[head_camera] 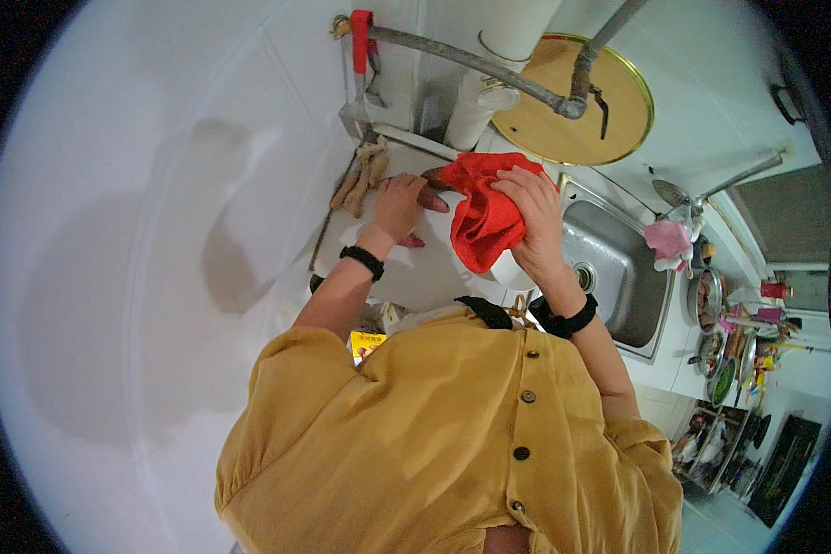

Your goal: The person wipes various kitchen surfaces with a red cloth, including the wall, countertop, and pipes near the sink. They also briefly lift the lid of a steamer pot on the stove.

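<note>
My right hand (534,208) grips a crumpled red cloth or fabric bag (488,215) above the white counter (415,277). A brown tuber (438,178) shows at the left edge of the red fabric; its other end is hidden. My left hand (398,206) reaches down over reddish tubers, probably sweet potatoes. One sweet potato (433,201) sticks out beside its fingers, and the tip of another (410,241) shows below the palm. Whether these fingers hold anything is hidden. Several pale brown roots (363,176) lie left of this hand. Partly behind my right wrist is a white bowl (514,270).
A steel sink (616,270) is set into the counter on the right. Behind stand a round wooden board (575,104) and a white container (481,104). A grey pipe (457,62) crosses above, with a red-handled spatula (360,62) hanging at its left end. Dishes of food (706,298) stand far right.
</note>
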`<state>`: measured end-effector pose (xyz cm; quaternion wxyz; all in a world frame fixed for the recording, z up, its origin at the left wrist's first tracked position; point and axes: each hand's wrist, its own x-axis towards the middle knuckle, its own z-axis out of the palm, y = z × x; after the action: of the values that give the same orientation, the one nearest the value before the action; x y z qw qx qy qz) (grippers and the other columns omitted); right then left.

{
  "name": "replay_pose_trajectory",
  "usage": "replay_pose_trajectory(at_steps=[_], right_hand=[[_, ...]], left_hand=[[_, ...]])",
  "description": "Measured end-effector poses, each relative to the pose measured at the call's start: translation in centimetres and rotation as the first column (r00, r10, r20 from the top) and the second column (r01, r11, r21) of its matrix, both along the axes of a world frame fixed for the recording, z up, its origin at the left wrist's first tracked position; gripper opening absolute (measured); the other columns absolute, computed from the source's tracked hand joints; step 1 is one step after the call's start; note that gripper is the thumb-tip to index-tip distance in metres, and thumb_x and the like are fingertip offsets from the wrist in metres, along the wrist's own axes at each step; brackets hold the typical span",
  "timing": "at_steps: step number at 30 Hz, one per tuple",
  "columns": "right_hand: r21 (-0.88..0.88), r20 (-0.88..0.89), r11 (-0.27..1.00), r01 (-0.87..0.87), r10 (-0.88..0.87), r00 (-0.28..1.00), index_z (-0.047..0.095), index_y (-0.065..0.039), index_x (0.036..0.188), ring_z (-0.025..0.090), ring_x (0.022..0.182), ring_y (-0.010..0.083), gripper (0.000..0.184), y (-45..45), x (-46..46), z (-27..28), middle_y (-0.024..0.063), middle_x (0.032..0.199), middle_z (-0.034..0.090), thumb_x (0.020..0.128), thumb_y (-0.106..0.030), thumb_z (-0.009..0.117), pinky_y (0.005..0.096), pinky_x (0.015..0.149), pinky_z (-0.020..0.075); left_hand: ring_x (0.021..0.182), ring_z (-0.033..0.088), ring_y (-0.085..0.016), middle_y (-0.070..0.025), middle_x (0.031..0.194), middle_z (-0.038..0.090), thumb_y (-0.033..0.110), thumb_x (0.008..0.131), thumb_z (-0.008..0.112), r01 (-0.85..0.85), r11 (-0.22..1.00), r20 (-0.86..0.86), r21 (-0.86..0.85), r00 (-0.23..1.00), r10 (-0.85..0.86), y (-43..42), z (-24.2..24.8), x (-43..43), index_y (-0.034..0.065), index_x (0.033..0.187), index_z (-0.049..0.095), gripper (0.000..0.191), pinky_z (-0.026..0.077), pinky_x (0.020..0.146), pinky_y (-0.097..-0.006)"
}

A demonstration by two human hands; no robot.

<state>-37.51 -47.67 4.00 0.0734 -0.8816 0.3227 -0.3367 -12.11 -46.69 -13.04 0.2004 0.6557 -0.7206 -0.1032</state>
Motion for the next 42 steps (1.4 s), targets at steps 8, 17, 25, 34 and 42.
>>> replay_pose_trajectory(at_steps=[8, 17, 25, 34, 42], right_hand=[[0.036, 0.046, 0.998, -0.049, 0.047, 0.998, 0.065, -0.011, 0.122, 0.057, 0.127, 0.0352, 0.047, -1.1, 0.1, -0.3, 0.0099, 0.129, 0.066, 0.077, -0.021, 0.077, 0.0486, 0.109, 0.0406], [0.066, 0.093, 0.995, -0.07, 0.064, 0.994, 0.064, -0.01, 0.122, 0.058, 0.125, 0.0361, 0.048, -1.6, -0.3, -0.7, 0.0109, 0.13, 0.066, 0.076, -0.018, 0.077, 0.0483, 0.108, 0.0414], [0.089, 0.104, 0.989, -0.121, 0.112, 0.988, 0.065, -0.01, 0.121, 0.059, 0.124, 0.0364, 0.046, -1.8, 0.7, -1.4, 0.0113, 0.128, 0.067, 0.077, -0.016, 0.077, 0.0467, 0.107, 0.0425], [0.108, 0.093, 0.989, -0.102, 0.093, 0.991, 0.065, -0.01, 0.121, 0.061, 0.12, 0.0342, 0.045, -1.4, 0.6, -1.4, 0.011, 0.126, 0.068, 0.079, -0.019, 0.077, 0.0456, 0.105, 0.0437], [0.121, 0.053, 0.983, -0.141, 0.136, 0.989, 0.064, -0.009, 0.121, 0.061, 0.119, 0.0356, 0.043, -1.1, 1.1, -1.3, 0.0122, 0.126, 0.068, 0.08, -0.019, 0.076, 0.0459, 0.104, 0.0441]], left_hand=[[0.131, 0.052, -0.03, -0.0088, 0.132, 0.06, 0.01, 0.082, 0.073, -0.025, 0.997, 0.225, -0.066, 0.974, 0.04, -2.1, -4.0, 0.4, 0.0156, 0.132, 0.06, 0.052, 0.037, 0.11, -0.0546], [0.12, 0.056, -0.036, -0.0126, 0.124, 0.059, 0.019, 0.081, 0.077, -0.117, 0.991, 0.097, 0.058, 0.989, 0.111, 1.6, 0.8, 2.2, 0.0145, 0.13, 0.06, 0.052, 0.05, 0.095, -0.0495], [0.127, 0.052, -0.039, -0.0159, 0.134, 0.056, 0.018, 0.078, 0.076, -0.052, 0.992, -0.032, 0.112, 0.998, 0.056, 5.2, 0.1, 4.8, 0.0168, 0.134, 0.062, 0.057, 0.047, 0.102, -0.0509], [0.135, 0.044, -0.042, -0.0196, 0.152, 0.043, 0.026, 0.07, 0.086, -0.023, 0.996, 0.239, 0.082, 0.971, 0.003, 7.8, -0.7, 2.5, 0.0305, 0.155, 0.041, 0.096, 0.038, 0.107, -0.0607], [0.122, 0.051, -0.036, -0.015, 0.132, 0.056, 0.036, 0.068, 0.086, -0.185, 0.983, 0.124, 0.015, 0.975, 0.182, 11.1, -1.7, 1.4, 0.0308, 0.149, 0.047, 0.089, 0.037, 0.101, -0.0548]])
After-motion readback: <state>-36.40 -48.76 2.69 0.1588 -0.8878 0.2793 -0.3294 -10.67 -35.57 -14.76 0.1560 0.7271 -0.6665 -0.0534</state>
